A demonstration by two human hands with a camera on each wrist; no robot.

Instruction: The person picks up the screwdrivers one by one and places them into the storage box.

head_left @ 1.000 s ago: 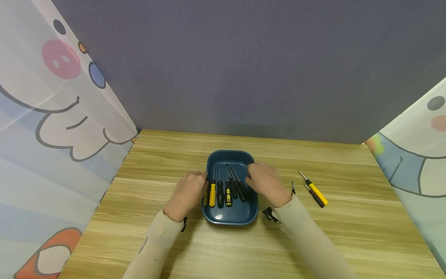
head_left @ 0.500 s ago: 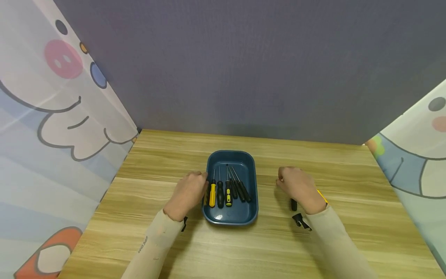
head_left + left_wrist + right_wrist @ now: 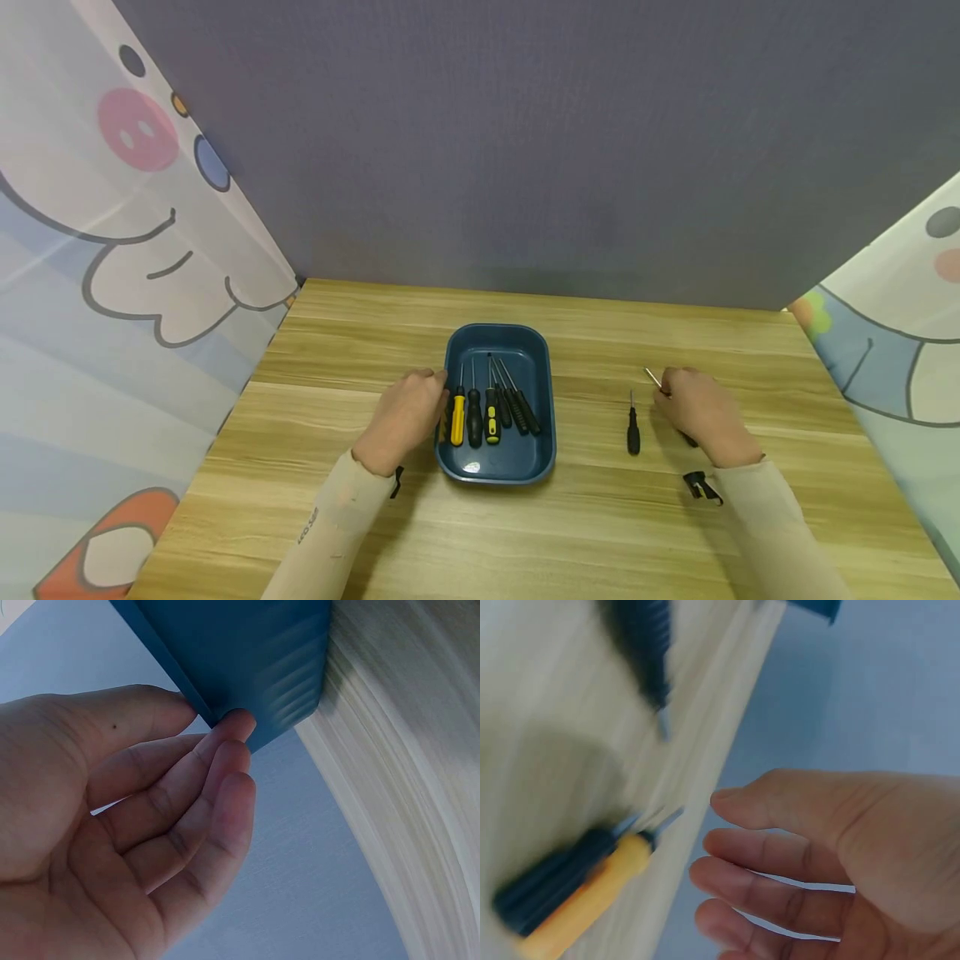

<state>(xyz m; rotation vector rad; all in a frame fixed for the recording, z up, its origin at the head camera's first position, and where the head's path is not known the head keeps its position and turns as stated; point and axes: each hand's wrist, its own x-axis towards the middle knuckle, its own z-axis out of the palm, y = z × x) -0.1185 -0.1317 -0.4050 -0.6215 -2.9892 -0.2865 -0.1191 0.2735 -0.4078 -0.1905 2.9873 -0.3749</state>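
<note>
A dark blue tray [image 3: 498,330] sits mid-table and holds several screwdrivers [image 3: 487,408] with black or yellow handles, laid side by side. My left hand [image 3: 408,412] rests against the tray's left rim. In the left wrist view its relaxed fingertips [image 3: 234,735] touch the tray's edge [image 3: 247,652]. My right hand [image 3: 701,412] hovers open over a yellow-handled screwdriver [image 3: 585,900] and a black one [image 3: 547,889] lying together on the table. It grips nothing, and its fingers [image 3: 765,855] are loosely spread. A small black screwdriver [image 3: 633,433] lies just left of that hand.
The wooden table [image 3: 525,533] is walled in by a grey backdrop [image 3: 525,150] and cartoon-printed curtains on the left [image 3: 112,275] and right [image 3: 900,333]. Bare wood runs along the front and far edges.
My right hand has moved from above the tray rightwards across the table to the yellow and black screwdrivers. The left hand and the tray have stayed put.
</note>
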